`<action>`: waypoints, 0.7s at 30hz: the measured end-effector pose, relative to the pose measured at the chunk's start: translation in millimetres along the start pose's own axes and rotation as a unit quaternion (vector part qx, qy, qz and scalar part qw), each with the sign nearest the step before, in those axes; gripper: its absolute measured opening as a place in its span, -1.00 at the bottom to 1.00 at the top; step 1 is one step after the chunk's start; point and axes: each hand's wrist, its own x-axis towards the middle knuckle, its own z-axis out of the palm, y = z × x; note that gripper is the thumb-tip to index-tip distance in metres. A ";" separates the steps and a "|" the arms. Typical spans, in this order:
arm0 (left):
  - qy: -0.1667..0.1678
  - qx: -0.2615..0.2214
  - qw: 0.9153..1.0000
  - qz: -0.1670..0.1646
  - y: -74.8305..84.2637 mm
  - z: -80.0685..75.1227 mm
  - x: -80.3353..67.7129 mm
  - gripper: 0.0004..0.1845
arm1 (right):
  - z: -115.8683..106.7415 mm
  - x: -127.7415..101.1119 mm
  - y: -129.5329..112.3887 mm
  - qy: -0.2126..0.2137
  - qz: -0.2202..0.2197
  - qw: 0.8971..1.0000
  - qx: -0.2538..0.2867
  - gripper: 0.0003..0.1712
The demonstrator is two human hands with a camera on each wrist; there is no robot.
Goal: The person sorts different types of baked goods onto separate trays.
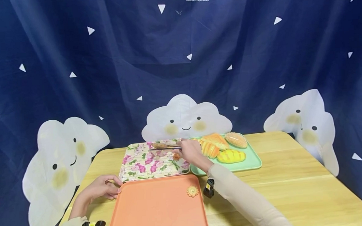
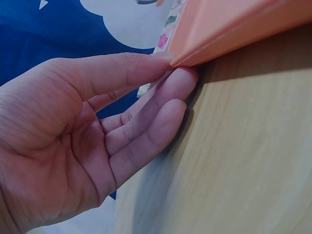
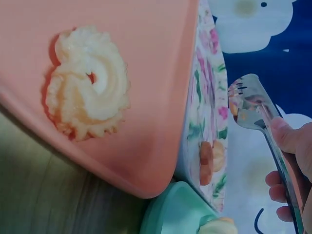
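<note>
My left hand (image 1: 100, 188) pinches the far left corner of an orange tray (image 1: 156, 210); the left wrist view has the thumb and fingertips meeting at that corner. On the tray's right side lies a ring-shaped pastry with a scalloped edge (image 3: 90, 83). Metal serving tongs (image 3: 265, 114) are gripped in my right hand (image 1: 190, 150), raised over the floral tray (image 1: 140, 163). Whether the tongs' tips hold anything is unclear. Below them, a small brown pastry (image 1: 176, 156) sits near the right of the floral tray.
A mint green tray (image 1: 254, 162) at the back right carries a yellow loaf (image 1: 231, 156), a sliced-looking bread (image 1: 209, 149), a flat pastry (image 1: 215, 141) and a seeded bun (image 1: 236, 139). All trays rest on a wooden table (image 1: 295, 189). A blue curtain (image 1: 243, 72) hangs behind.
</note>
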 end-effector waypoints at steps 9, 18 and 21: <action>-0.001 0.000 1.000 0.002 0.7 0.1 0.3 -0.65 | 7.3 2.7 3.5 -0.023 0.007 1.000 0.001 -0.52; 0.000 0.005 1.000 0.009 -0.1 1.0 0.0 -0.64 | 8.5 1.2 3.7 -0.037 0.003 0.999 -0.005 -0.64; 0.000 0.006 1.000 0.010 -0.2 0.8 -0.1 -0.65 | 7.7 1.2 3.7 -0.039 -0.001 0.999 -0.005 -0.62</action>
